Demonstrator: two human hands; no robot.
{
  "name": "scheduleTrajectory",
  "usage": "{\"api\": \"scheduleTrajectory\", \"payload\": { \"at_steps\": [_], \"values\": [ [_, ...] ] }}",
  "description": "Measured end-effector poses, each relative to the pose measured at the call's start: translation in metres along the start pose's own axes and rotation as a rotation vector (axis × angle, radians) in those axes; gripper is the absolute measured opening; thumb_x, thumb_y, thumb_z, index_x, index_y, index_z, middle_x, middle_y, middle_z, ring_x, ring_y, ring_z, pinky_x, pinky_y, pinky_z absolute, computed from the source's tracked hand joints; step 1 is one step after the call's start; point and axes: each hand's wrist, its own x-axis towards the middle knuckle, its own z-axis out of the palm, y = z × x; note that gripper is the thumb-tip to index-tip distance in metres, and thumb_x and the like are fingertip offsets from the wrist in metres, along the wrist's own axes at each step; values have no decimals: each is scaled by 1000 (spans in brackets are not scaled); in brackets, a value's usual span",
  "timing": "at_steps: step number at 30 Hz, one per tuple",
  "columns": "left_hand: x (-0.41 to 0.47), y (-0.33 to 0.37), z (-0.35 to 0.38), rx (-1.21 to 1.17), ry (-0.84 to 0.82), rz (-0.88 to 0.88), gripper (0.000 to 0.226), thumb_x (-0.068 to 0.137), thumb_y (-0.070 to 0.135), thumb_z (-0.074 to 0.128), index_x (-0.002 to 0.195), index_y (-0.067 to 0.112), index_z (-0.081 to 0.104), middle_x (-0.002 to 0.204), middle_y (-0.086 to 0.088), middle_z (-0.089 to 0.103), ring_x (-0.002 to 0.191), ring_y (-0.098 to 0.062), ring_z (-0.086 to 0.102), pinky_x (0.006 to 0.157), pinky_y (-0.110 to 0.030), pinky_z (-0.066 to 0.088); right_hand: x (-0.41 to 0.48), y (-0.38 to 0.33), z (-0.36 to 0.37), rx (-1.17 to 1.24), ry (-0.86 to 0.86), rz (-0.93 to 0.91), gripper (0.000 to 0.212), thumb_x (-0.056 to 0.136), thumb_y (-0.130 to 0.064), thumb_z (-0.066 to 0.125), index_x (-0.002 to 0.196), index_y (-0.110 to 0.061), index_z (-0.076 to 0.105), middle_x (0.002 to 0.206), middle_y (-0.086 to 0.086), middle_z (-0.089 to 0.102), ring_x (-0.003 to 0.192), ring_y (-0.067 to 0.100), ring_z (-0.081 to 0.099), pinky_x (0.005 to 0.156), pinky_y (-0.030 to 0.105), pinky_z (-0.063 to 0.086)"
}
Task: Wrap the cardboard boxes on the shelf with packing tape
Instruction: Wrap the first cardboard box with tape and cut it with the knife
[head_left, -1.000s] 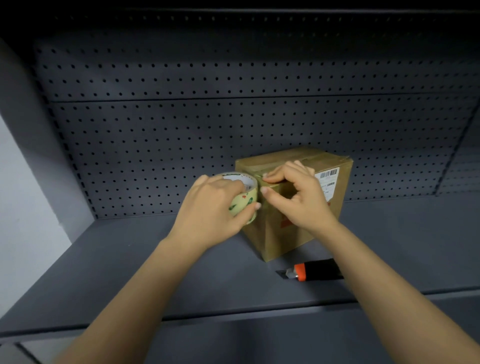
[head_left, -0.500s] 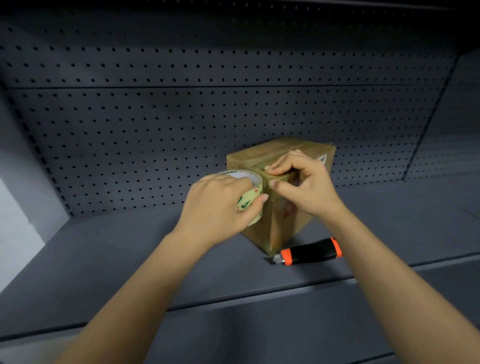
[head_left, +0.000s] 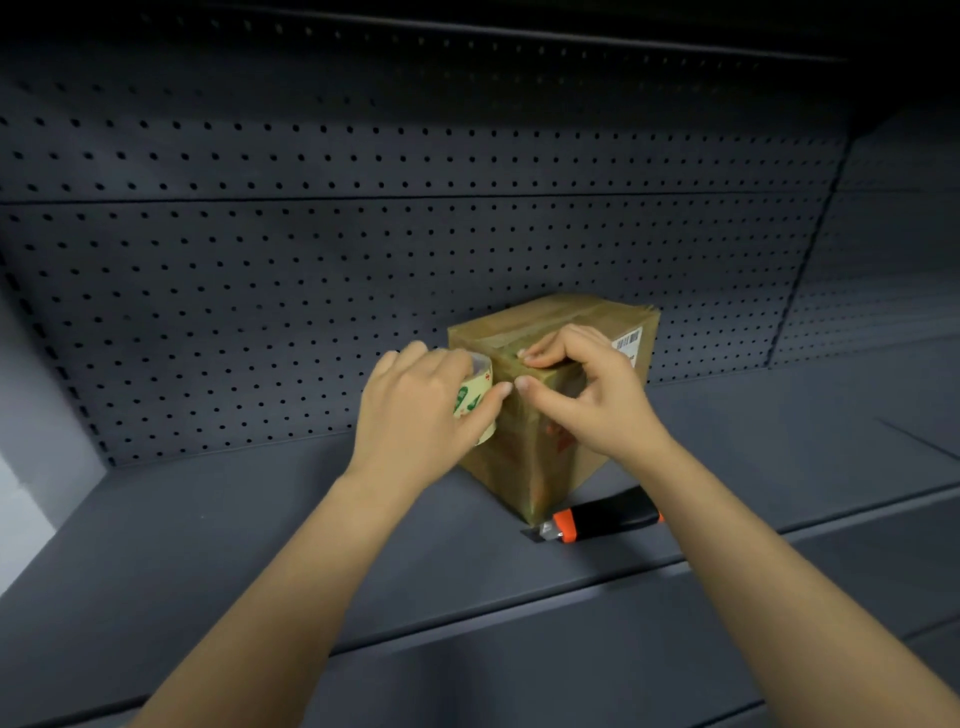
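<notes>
Hardly anything has shifted in the last half second: both hands stay at the near upper corner of the cardboard box (head_left: 561, 317), and the two thumbs now almost meet tip to tip. It stands on the dark shelf (head_left: 234, 545) with one vertical corner turned toward the person, its back close to the pegboard back (head_left: 363, 270), and its label (head_left: 627, 340) faces right. The left hand (head_left: 415, 415) curls round the tape roll (head_left: 475, 402), which lies against the box's left face just below the top edge. The right hand (head_left: 597, 405) pinches that corner, with its fingertips (head_left: 535, 356) on the top edge and its thumb on the left face beside the roll; whether a loose tape end sits under them I cannot tell. From the roll the box lies straight to the right, so I judge the strip has to run round the near corner and across the right face, the right hand pinning while the left hand pulls. Open shelf spreads to the left and in front, which gives the left arm room to swing. A utility knife (head_left: 605, 519) lies just beside the foot of the near corner, long axis along the shelf front, nearer the right hand, and a low pass of the roll could knock it
</notes>
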Motion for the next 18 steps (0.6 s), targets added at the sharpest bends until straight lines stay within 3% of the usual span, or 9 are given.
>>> {"api": "scheduleTrajectory", "payload": {
  "at_steps": [4, 6, 8, 11, 15, 18],
  "values": [
    [-10, -5, -6, -118, -15, 101, 36, 89, 49, 56, 81, 14, 64, 66, 3, 57, 65, -21, 51, 71, -28, 31, 3, -2, 2, 61, 10, 35, 12, 77, -22, 72, 77, -20, 60, 87, -20, 65, 97, 18, 64, 90, 47, 47],
    [-14, -4, -8, -153, -50, 92, 37, 90, 47, 52, 88, 14, 69, 63, 3, 60, 60, -20, 55, 71, -25, 34, 3, -2, 2, 57, 3, 41, 11, 77, -18, 71, 79, -15, 61, 89, -16, 66, 96, 18, 64, 100, 43, 45],
    [-15, -3, -11, -119, -81, 45, 40, 91, 48, 49, 95, 16, 72, 62, 4, 61, 57, -18, 57, 65, -23, 33, 0, -5, 4, -29, -25, 60, 13, 81, -17, 66, 92, -11, 64, 96, -7, 67, 99, 13, 63, 116, 32, 30],
    [-12, -2, -15, -84, -59, 49, 37, 90, 47, 49, 95, 18, 72, 65, 4, 62, 61, -14, 54, 63, -23, 31, -7, -9, 11, -281, -85, -1, 37, 90, -27, 52, 122, -11, 63, 120, -2, 65, 119, 10, 54, 121, 26, 10],
    [-6, -1, -17, -103, -99, 75, 32, 92, 42, 53, 98, 16, 70, 93, 6, 73, 81, -12, 60, 71, -27, 31, -2, -6, 3, -225, -153, -1, 38, 94, -30, 51, 124, -11, 65, 127, -6, 63, 121, 6, 55, 120, 24, 13],
    [-5, 2, -18, -104, -139, 34, 35, 92, 44, 50, 100, 17, 71, 97, 7, 73, 82, -15, 64, 74, -28, 32, 0, -4, -5, -194, -195, -6, 35, 95, -27, 55, 126, -14, 64, 129, -11, 60, 124, 3, 53, 120, 23, 15]
  ]
}}
